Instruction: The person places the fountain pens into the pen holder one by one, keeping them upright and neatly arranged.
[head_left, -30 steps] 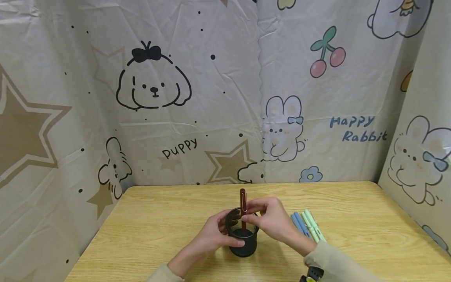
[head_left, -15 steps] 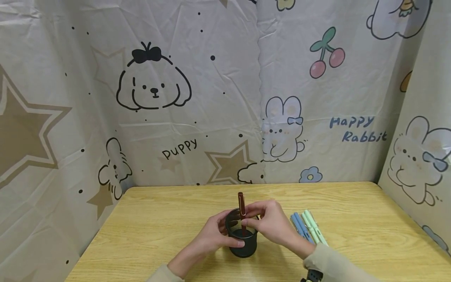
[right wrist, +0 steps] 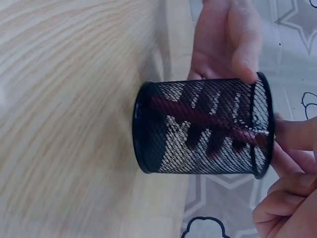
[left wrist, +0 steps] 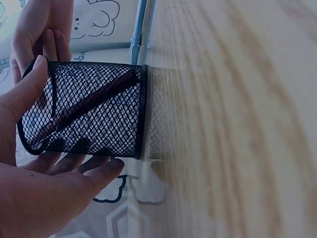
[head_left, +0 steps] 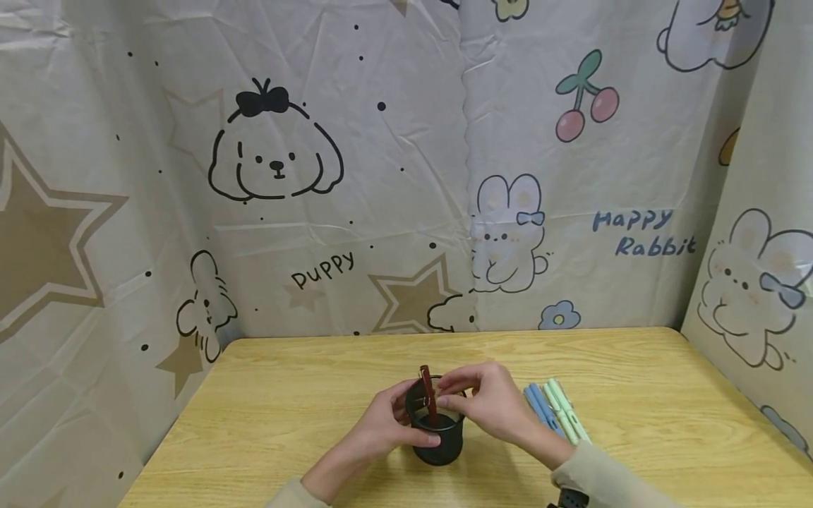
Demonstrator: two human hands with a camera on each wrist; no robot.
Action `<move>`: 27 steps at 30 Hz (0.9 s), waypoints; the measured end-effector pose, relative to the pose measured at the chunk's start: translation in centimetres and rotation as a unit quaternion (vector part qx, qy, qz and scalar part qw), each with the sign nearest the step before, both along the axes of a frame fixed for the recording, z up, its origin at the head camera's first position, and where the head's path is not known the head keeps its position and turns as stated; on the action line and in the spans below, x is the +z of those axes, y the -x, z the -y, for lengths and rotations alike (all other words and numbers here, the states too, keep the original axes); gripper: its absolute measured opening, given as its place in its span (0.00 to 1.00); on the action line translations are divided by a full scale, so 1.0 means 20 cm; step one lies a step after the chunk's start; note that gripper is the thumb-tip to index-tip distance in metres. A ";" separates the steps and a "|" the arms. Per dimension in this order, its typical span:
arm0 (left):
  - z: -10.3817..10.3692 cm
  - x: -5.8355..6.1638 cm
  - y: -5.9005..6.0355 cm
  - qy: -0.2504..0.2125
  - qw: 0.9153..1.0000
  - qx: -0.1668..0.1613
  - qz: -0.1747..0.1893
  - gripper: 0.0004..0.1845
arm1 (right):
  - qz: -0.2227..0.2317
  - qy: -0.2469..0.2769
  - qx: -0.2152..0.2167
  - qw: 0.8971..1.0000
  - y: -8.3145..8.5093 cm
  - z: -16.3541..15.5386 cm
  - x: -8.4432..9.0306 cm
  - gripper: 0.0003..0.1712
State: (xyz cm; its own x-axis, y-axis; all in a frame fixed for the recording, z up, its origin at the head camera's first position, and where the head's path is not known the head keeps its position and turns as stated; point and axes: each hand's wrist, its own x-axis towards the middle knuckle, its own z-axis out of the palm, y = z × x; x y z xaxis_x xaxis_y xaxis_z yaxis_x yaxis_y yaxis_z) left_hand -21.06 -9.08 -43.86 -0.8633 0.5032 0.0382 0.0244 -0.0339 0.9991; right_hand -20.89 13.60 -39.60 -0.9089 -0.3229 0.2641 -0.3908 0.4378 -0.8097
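Note:
A black mesh pen cup (head_left: 438, 444) stands on the wooden table (head_left: 286, 416). My left hand (head_left: 389, 425) grips it from the left, thumb on its front wall. A dark red pen (head_left: 426, 386) leans to the left inside the cup, its top just above the rim. My right hand (head_left: 447, 394) is at the rim, and its thumb and forefinger pinch the pen's upper part. The left wrist view shows the cup (left wrist: 99, 114) with the pen (left wrist: 84, 104) slanting inside. In the right wrist view a fingertip (right wrist: 292, 134) meets the end of the pen (right wrist: 198, 116) at the rim of the cup (right wrist: 198, 163).
Two blue pens (head_left: 540, 406) and two mint green pens (head_left: 565, 413) lie side by side on the table, right of my right hand. Cartoon-printed cloth (head_left: 406, 176) walls in the table at the back and on both sides.
The red pen has sunk lower into the cup and tipped to the left. My right hand came down with it to the rim. The left hand has kept its hold on the cup.

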 end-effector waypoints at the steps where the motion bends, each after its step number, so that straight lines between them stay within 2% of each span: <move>1: 0.00 0.00 0.00 -0.001 1.000 -0.001 -0.001 0.43 | -0.006 0.000 -0.006 1.000 0.00 -0.01 0.01 0.07; 6: -0.01 0.00 0.00 -0.001 1.000 0.003 -0.002 0.44 | -0.014 0.005 -0.034 0.999 -0.02 -0.11 0.04 0.06; 13: -0.01 0.00 0.00 0.001 1.000 0.015 0.007 0.44 | 0.010 -0.009 -0.079 0.997 -0.04 -0.31 0.08 0.07; 18: 0.00 -0.01 0.00 -0.007 1.000 0.013 0.011 0.44 | 0.013 -0.031 -0.105 0.994 -0.04 -0.45 0.06 0.09; 27: 0.00 -0.02 0.00 -0.015 1.000 0.017 0.011 0.43 | 0.028 -0.075 -0.118 0.990 -0.06 -0.62 0.01 0.15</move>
State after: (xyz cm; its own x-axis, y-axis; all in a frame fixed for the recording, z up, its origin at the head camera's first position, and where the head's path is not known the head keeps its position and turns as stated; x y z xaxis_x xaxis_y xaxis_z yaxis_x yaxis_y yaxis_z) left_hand -21.05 -9.04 -44.26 -0.8802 0.4734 0.0339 0.0046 -0.0631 0.9980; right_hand -19.75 26.05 -39.45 -0.9755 -0.1316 0.1761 -0.2195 0.6292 -0.7456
